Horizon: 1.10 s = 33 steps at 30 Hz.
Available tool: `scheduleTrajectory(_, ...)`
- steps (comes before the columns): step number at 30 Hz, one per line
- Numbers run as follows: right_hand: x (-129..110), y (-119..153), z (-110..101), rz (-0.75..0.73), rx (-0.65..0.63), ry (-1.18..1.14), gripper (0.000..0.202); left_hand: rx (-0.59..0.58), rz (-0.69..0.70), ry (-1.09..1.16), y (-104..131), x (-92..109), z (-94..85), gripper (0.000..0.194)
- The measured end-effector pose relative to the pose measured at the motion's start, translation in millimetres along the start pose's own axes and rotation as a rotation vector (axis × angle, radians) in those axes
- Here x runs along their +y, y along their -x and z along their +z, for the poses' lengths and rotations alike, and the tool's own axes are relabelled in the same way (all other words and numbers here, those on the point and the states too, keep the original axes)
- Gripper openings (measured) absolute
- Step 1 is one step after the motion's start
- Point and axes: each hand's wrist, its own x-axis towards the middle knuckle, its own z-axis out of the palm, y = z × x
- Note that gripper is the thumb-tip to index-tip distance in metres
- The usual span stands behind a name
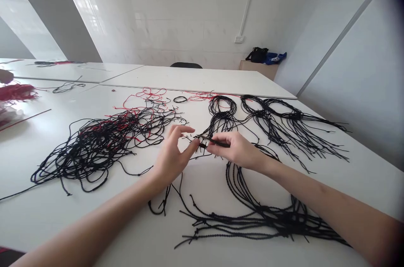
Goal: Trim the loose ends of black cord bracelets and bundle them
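Observation:
My left hand is over the middle of the table, index finger and thumb apart. Its thumb tip is by a short dark piece, seemingly black cord; contact is unclear. Facing it, my right hand pinches a slim dark tool whose narrow end points left; its exact kind is hard to make out. Small black cord scraps lie between the hands. Beyond my right hand lies a looped bundle of knotted black cords. Nearer me, below my right forearm, is another bundle of black cords.
A tangled heap of black cords with red threads covers the left side. More looped bundles lie at the right. A small black ring sits farther back. Red fringe and part of another person's hand show at far left.

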Motion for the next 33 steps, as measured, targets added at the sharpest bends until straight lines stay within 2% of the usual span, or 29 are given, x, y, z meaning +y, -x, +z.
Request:
scheduleTrajectory(2, 0, 0, -1, 0.013, 0.034, -0.014, 0.024, 0.054, 0.035, -0.162, 2, 7, -4.0, 0.008)
scheduleTrajectory(4, 2, -1, -2, 0.027, 0.030, -0.024, 0.027, -0.031, -0.001, -0.161, 6, 11, -6.0, 0.011)
scheduleTrajectory(8, 7, -2, -1, 0.027, 0.004, -0.056, 0.030, -0.252, -0.101, 0.073, 10, 6, -0.8, 0.023)
scheduleTrajectory(12, 7, -1, 0, 0.011, -0.034, -0.072, 0.034, -0.355, -0.244, 0.383, 6, 1, 7.3, 0.032)
scheduleTrajectory(15, 5, -1, 1, -0.010, -0.031, -0.052, 0.032, -0.340, -0.297, 0.457, 3, 4, 9.2, 0.032)
scheduleTrajectory(18, 2, 0, 2, -0.028, -0.006, -0.009, 0.030, -0.312, -0.313, 0.428, 2, 5, 7.7, 0.029)
scheduleTrajectory(23, 1, 1, -1, -0.017, 0.051, -0.016, 0.030, -0.303, -0.372, 0.434, -1, -3, 4.0, 0.027)
scheduleTrajectory(25, 2, 1, -5, 0.003, 0.018, -0.101, 0.035, -0.276, -0.418, 0.505, -3, -6, 3.4, 0.026)
scheduleTrajectory(28, 5, 1, -11, -0.005, -0.108, -0.186, 0.039, -0.253, -0.476, 0.595, -5, -8, 3.0, 0.028)
scheduleTrajectory(33, 5, 0, -12, 0.032, -0.162, -0.103, 0.036, -0.273, -0.465, 0.636, -6, -11, 1.6, 0.025)
